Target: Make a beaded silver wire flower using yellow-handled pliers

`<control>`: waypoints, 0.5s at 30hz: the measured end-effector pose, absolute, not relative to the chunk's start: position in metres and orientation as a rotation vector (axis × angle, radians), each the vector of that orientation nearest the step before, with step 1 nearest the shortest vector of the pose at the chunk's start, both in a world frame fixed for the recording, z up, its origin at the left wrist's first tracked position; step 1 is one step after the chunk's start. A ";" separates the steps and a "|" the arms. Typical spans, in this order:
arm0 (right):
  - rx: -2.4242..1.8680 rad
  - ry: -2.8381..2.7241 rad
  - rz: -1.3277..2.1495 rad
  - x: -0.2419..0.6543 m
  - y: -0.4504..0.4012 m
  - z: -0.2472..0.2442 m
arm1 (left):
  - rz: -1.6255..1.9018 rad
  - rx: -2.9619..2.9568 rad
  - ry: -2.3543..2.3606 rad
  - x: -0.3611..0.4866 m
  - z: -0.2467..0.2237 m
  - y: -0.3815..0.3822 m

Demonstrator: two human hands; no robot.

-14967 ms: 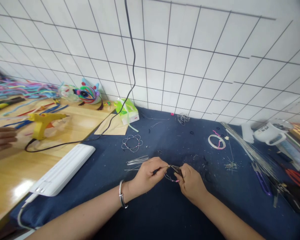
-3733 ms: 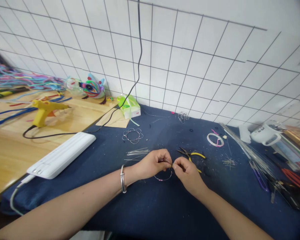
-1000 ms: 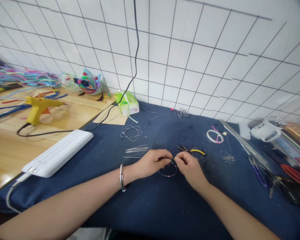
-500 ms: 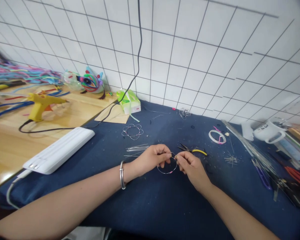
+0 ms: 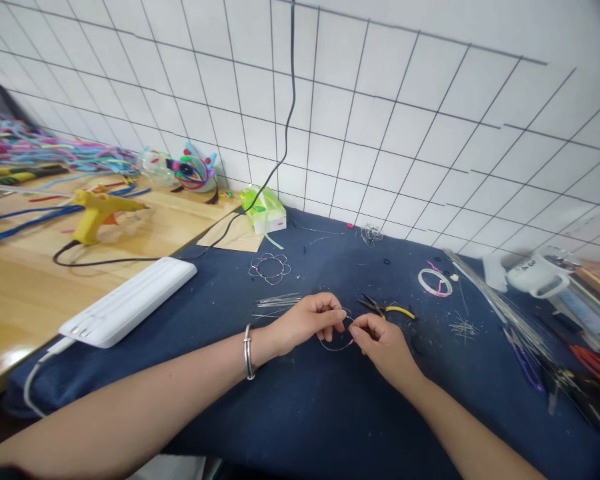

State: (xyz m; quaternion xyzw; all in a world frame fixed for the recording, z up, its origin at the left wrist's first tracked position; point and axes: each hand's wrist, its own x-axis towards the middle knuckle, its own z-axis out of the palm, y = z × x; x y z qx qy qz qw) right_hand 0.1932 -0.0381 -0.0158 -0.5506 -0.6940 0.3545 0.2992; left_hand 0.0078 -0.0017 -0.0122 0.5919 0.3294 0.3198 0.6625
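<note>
A thin wire ring (image 5: 334, 349) with a small pink wrapping on it hangs between my two hands. My left hand (image 5: 320, 317) pinches its upper left part between thumb and fingers. On the other side, my right hand (image 5: 377, 337) has thumb and forefinger closed on the ring's right edge, close to the pink spot. Part of the ring is hidden behind the fingers. Just beyond my right hand lie pliers with yellow handles (image 5: 399, 311). Straight wire pieces (image 5: 279, 301) lie beyond my left wrist, and a flower-shaped wire frame (image 5: 269, 268) rests farther back.
A white power strip (image 5: 130, 300) and a yellow glue gun (image 5: 100, 213) are at the left. A tissue pack (image 5: 264, 210) stands near the wall. To the right are a white tape roll (image 5: 435, 283), a wire bundle (image 5: 495, 297), purple-handled scissors (image 5: 527, 367) and a mug (image 5: 540, 275).
The ring has turned, so its pink spot has come round to the right, beside my right fingers. Both hands stay close together. The whole view has shifted slightly.
</note>
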 end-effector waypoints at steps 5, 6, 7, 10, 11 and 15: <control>-1.434 -1.898 0.846 0.191 -0.040 -0.015 | 0.743 1.335 0.748 0.007 -0.015 0.000; -1.428 -1.907 0.819 0.190 -0.040 -0.016 | 0.747 1.328 0.742 0.007 -0.016 0.000; -1.423 -1.916 0.788 0.190 -0.040 -0.016 | 0.752 1.320 0.732 0.007 -0.017 0.001; -1.402 -1.946 0.683 0.189 -0.041 -0.017 | 0.766 1.307 0.702 0.007 -0.019 0.002; -1.394 -1.949 0.653 0.188 -0.042 -0.017 | 0.770 1.308 0.695 0.007 -0.019 0.002; -1.389 -1.925 0.603 0.186 -0.043 -0.016 | 0.795 1.301 0.669 0.010 -0.021 0.001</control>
